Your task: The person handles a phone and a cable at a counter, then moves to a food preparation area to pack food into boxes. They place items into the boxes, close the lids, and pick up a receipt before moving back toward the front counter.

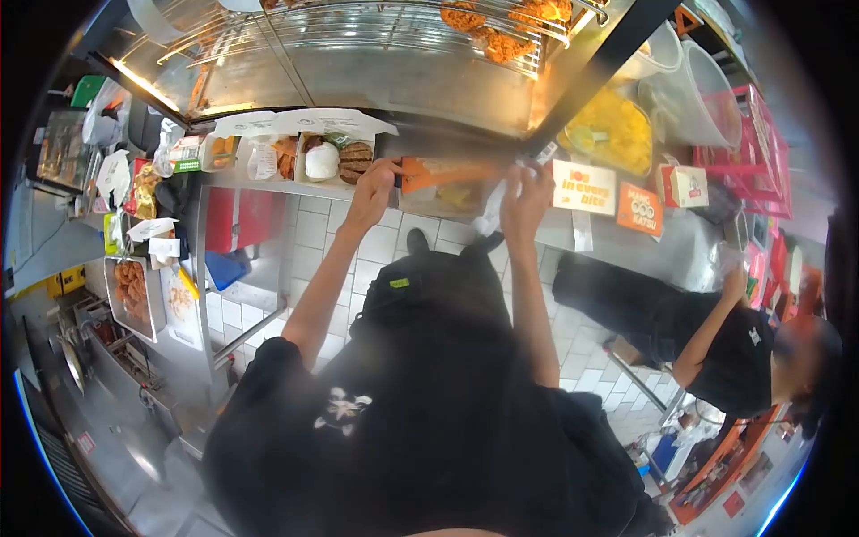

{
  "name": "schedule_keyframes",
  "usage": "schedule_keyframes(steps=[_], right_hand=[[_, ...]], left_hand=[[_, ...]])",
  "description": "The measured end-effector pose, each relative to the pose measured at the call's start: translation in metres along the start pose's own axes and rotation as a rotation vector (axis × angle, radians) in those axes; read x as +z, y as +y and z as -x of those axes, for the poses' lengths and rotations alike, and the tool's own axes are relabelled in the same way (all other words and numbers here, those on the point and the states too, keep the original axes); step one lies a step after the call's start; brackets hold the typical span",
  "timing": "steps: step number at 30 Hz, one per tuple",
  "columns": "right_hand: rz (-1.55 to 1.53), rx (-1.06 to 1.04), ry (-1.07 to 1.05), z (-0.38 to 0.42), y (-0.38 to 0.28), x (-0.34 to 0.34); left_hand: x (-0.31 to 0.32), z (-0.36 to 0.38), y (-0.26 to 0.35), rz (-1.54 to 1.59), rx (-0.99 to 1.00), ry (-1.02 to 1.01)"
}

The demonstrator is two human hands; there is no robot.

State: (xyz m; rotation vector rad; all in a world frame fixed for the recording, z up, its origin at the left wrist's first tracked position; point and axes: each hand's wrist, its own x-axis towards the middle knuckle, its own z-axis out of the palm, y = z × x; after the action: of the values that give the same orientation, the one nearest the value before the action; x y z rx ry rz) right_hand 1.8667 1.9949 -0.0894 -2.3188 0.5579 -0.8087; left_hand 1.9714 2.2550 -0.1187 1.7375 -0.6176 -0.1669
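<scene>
My left hand (pixel 369 195) is at the left end of an orange printed box (pixel 443 173), fingers together on its corner. The box lies at the counter's front edge, over a container of yellowish food (pixel 456 199). At the box's right end, my right hand (pixel 526 199) is closed, fingers pointing away from me. A crumpled white piece (pixel 492 208), like paper or thin plastic, hangs beside its fingers; I cannot tell its kind. Left of my left hand stands an open meal box (pixel 309 177) with white rice and sliced brown meat.
Fried chicken (pixel 501 45) sits on a wire rack (pixel 376 34) in a lit cabinet. A tub of yellow food (pixel 613 130), printed cards (pixel 583 188) and a pink basket (pixel 769 161) are at the right. A co-worker (pixel 729 358) stands there. Breaded pieces (pixel 131 291) fill a tray at left.
</scene>
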Motion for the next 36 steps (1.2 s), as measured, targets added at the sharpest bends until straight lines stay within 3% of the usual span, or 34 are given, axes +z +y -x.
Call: schedule_keyframes(steps=[1, 2, 3, 5, 6, 9, 10, 11, 13, 14, 15, 16, 17, 19, 22, 24, 27, 29, 34, 36], right_hand=[[-0.116, -0.024, 0.009, -0.003, 0.001, 0.000], [-0.066, 0.131, -0.194, 0.000, 0.003, -0.001], [-0.063, 0.129, -0.190, 0.003, 0.004, 0.000], [-0.162, 0.237, -0.418, 0.008, 0.005, 0.004], [-0.060, 0.238, -0.570, 0.012, 0.009, 0.004], [-0.231, 0.045, -0.432, 0.068, 0.069, 0.069], [-0.299, 0.218, -0.431, 0.074, 0.072, 0.077], [-0.297, 0.217, -0.424, 0.065, 0.066, 0.068], [-0.553, 0.579, -0.550, 0.039, 0.046, 0.040], [-0.566, 0.592, -0.451, 0.033, 0.051, 0.042], [-0.566, 0.602, -0.448, 0.023, 0.050, 0.037], [-0.478, 0.675, -0.537, 0.004, 0.041, 0.027], [-0.388, 0.749, -0.627, -0.011, 0.033, 0.018], [-0.412, 0.787, -0.654, -0.019, 0.032, 0.014], [-0.436, 0.634, -0.665, -0.009, 0.043, 0.018], [-0.481, 0.645, -0.627, 0.005, 0.044, 0.021], [-0.472, 0.669, -0.604, 0.021, 0.036, 0.025], [-0.291, 0.427, -0.523, 0.037, 0.042, 0.037], [-0.401, 0.407, -0.426, 0.037, 0.050, 0.046], [-0.294, 0.445, -0.593, 0.040, 0.047, 0.037]], left_hand=[[0.005, 0.003, -0.002, 0.006, 0.001, -0.008], [0.010, 0.000, 0.008, -0.121, -0.180, -0.031], [0.016, 0.001, 0.015, -0.251, -0.365, -0.052], [0.032, 0.015, 0.010, -0.205, -0.349, -0.034], [0.038, 0.020, 0.000, -0.161, -0.332, -0.014], [0.059, 0.039, -0.071, -0.034, -0.455, 0.052], [0.060, 0.036, -0.072, 0.030, -0.366, 0.113], [0.056, 0.032, -0.068, 0.032, -0.361, 0.110], [0.037, 0.019, -0.043, 0.097, -0.472, 0.087], [0.027, 0.012, -0.023, 0.095, -0.477, 0.079], [0.016, 0.000, -0.001, -0.023, -0.614, 0.034], [0.008, -0.009, 0.010, -0.144, -0.746, -0.012], [0.005, -0.014, 0.009, -0.148, -0.749, -0.019], [0.000, -0.022, 0.004, -0.128, -0.870, -0.013], [-0.002, -0.012, -0.012, -0.104, -0.786, -0.126], [0.005, -0.001, -0.017, -0.118, -0.705, -0.183], [0.019, 0.016, -0.030, -0.044, -0.698, -0.032], [0.021, 0.021, -0.038, 0.229, -0.653, 0.062], [0.016, 0.015, -0.068, -0.039, -0.522, 0.000], [0.012, 0.029, -0.053, -0.074, -0.540, -0.003]])
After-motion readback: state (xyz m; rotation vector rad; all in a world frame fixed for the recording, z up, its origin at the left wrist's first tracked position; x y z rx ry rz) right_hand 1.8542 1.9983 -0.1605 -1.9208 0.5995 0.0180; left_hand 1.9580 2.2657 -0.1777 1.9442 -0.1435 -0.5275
